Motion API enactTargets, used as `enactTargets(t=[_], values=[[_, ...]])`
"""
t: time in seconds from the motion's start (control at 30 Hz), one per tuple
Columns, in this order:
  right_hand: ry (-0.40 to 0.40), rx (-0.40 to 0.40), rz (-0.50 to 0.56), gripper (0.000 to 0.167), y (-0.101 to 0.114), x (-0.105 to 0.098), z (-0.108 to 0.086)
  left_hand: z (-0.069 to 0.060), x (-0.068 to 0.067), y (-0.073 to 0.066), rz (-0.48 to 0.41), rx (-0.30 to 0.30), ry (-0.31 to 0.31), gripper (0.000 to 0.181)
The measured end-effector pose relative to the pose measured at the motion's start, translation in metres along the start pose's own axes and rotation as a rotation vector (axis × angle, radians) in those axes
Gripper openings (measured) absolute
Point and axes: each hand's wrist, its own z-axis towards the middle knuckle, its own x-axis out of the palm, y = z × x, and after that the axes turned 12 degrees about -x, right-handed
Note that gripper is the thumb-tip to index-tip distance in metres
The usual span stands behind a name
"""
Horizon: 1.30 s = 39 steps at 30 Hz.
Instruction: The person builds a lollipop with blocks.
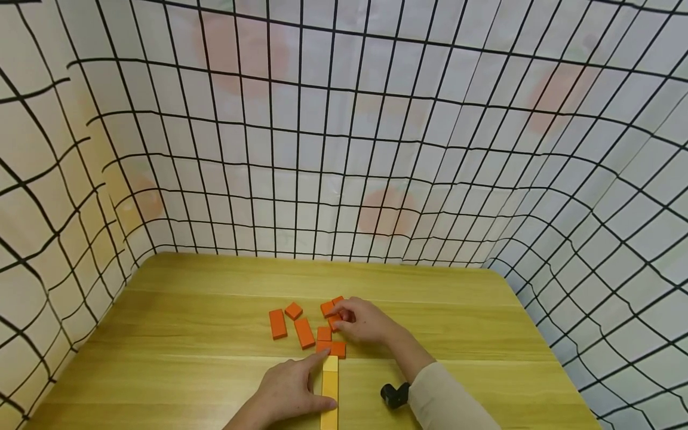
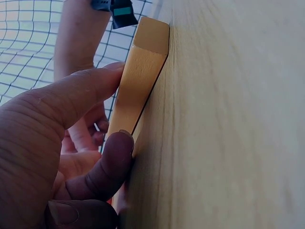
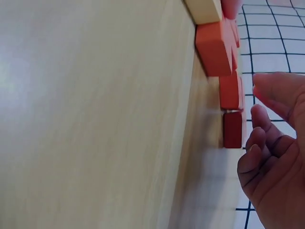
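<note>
1. Leftward, three loose orange blocks (image 1: 304,333) are lying apart from the row, seemingly unplaced.
2. The left hand (image 1: 285,385) is touching the yellow row (image 1: 329,391), thumb and forefinger apart.
3. Abutting orange blocks (image 1: 338,350) are sitting at the row's far end; arranging seems partway done.
4. The right hand (image 1: 365,322) is reaching toward farther orange blocks (image 1: 327,309), fingertips apart; contact is staying unclear.

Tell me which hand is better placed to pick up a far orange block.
Probably the right hand: its fingers are close to the far orange blocks, while the left hand lies farther back, its thumb against the yellow block.
</note>
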Motion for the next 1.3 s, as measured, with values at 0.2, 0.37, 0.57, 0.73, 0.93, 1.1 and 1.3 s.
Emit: enactTargets(t=[0.2, 0.37, 0.57, 0.73, 0.93, 1.1, 1.3], values=[[0.002, 0.037, -0.076, 0.024, -0.005, -0.001, -0.003, 0.001, 0.001, 0.001, 0.006, -0.007, 0.007, 0.093], [0.001, 0.053, -0.082, 0.024, -0.008, 0.001, -0.003, 0.001, 0.001, 0.0, 0.01, 0.0, 0.009, 0.092], [-0.004, 0.06, -0.078, 0.023, -0.01, 0.001, -0.004, 0.0, 0.001, -0.001, -0.005, -0.009, 0.019, 0.092], [-0.007, 0.067, -0.076, 0.029, -0.01, 0.002, -0.005, 0.0, 0.002, -0.001, -0.016, -0.006, 0.019, 0.092], [-0.01, 0.069, -0.077, 0.026, -0.01, 0.003, -0.006, 0.001, 0.002, -0.001, -0.011, -0.001, 0.014, 0.092], [-0.007, 0.065, -0.072, 0.022, -0.01, 0.0, -0.008, 0.001, 0.002, -0.001, -0.006, -0.011, 0.016, 0.093], [0.003, 0.042, -0.066, 0.017, -0.009, -0.002, -0.011, 0.0, 0.001, -0.001, -0.01, -0.007, 0.01, 0.094]])
